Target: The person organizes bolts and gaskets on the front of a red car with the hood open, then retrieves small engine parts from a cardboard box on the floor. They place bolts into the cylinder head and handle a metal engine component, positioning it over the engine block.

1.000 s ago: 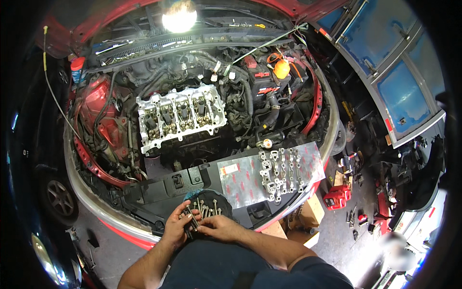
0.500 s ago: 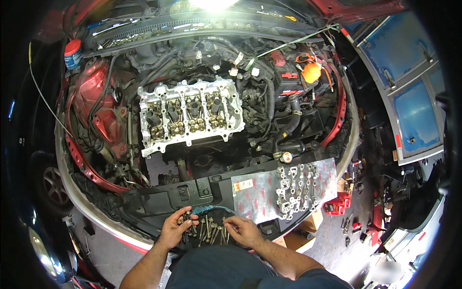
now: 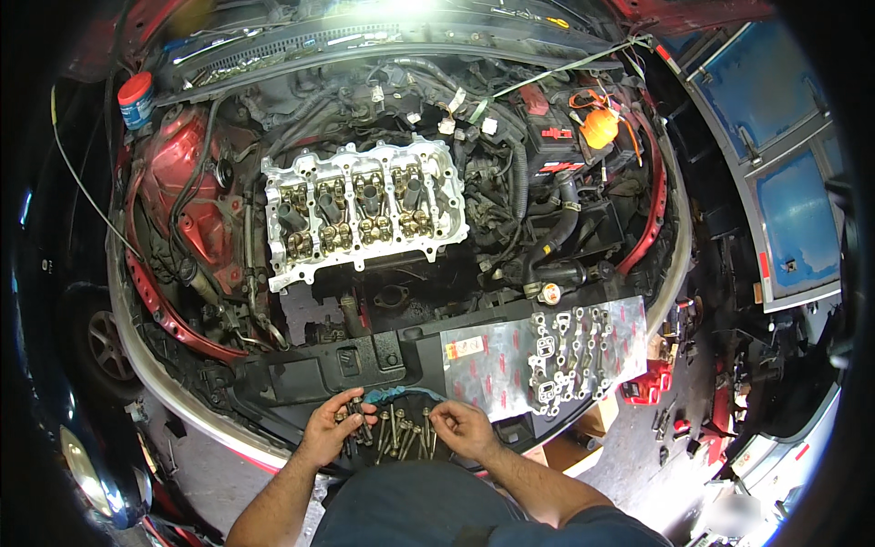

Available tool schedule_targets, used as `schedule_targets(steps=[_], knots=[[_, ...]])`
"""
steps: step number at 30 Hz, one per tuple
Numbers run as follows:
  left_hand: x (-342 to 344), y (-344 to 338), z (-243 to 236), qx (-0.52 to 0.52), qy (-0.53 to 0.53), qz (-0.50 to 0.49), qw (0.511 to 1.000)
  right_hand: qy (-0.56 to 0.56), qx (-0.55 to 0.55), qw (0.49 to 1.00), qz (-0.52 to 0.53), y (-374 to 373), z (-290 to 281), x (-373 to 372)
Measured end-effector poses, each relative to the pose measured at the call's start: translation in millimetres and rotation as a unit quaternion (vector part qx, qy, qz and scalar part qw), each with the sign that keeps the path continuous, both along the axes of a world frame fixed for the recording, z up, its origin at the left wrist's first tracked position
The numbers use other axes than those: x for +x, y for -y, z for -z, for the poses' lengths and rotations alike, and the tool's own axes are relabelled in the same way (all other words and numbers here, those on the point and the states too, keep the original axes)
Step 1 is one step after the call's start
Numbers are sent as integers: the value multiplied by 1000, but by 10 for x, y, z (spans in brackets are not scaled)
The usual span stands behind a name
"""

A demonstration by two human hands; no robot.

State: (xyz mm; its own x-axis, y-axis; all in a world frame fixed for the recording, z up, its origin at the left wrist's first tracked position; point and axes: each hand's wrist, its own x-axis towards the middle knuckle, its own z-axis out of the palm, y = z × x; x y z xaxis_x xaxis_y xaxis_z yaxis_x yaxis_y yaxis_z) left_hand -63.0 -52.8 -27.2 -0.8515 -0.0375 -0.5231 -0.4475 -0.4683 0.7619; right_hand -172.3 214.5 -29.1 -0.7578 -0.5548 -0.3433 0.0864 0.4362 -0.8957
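Observation:
My left hand [image 3: 324,436] is closed round a few dark long bolts [image 3: 357,410], their heads sticking up past the fingers. Just to its right, a group of long metal bolts [image 3: 398,439] with flanged heads lies on the black front panel [image 3: 278,394]. My right hand [image 3: 467,432] has its thumb and fingers pinched at the bolt standing at the right end of this group; the fingertips partly hide the grip. Behind the bolts lies a crumpled blue strip [image 3: 390,393], perhaps cloth or a glove.
An aluminium cylinder head [image 3: 362,258] sits in the engine bay. Right of my hands, metal carrier pieces [image 3: 547,392] lie on a silver printed sheet [image 3: 488,372]. Farther back are a battery [image 3: 553,150], an orange object [image 3: 599,129] and a red-lidded tub [image 3: 136,100].
The whole view has shifted slightly. Both hands stay nearly where they were, the left still on its bolts and the right still pinching at the bolt group's right end.

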Motion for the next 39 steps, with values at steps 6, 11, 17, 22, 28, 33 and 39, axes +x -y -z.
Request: schedule_targets(steps=[6, 11, 17, 22, 28, 33, 39], knots=[[-19, -70, -35, -22, 25, -32, 999, -66, -34, 997, 6, -9, 8, 12], [2, -76, -131, -1, 50, -5, 999, -19, -34, 999, 3, -11, -2, -6], [58, -74, -154, 38, 44, 74, 996, -1, -34, 999, 3, -12, 5, -10], [86, -74, -102, 34, 26, 47, 998, 7, -22, 1000, 1, -34, 13, -13], [68, -52, -96, 1, 49, 49, 998, 0, -8, 1000, -2, -44, 71, 1], [29, -85, -153, 61, 81, -33, 994, 2, 12, 1000, 0, -8, -41, -9], [36, -224, -312, 161, 122, -147, 968, -111, -84, 986, -94, 206, -575, 202]])
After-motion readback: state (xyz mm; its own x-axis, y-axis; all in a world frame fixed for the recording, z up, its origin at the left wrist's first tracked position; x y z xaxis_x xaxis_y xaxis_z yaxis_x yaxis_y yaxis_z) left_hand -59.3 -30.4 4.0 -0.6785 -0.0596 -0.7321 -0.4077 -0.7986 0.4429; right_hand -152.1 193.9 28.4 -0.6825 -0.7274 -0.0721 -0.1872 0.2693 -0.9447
